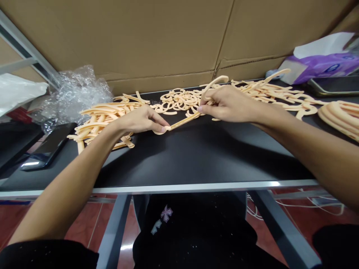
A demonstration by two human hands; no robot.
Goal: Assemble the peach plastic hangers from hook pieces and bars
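My left hand [140, 120] pinches the rounded end of a peach plastic hanger [182, 120] at the table's middle. My right hand [228, 106] grips the same long piece near its curved hook [215, 83], which rises above my fingers. The strip runs between my hands, a little above the black tabletop [196, 157]. Behind and beneath my left hand lies a heap of peach hanger pieces [98, 119]. A tangle of curved pieces [179, 100] sits between my hands, more spread out behind my right hand [277, 93]. A nested stack [340, 119] lies at the far right.
A cardboard sheet [112, 37] stands behind the table. Bubble wrap [75, 95] and a white bag [17, 91] lie at the left, with a dark tablet-like slab [50, 144] below them. Purple packaging [325, 65] and a dark tray [333, 86] sit back right.
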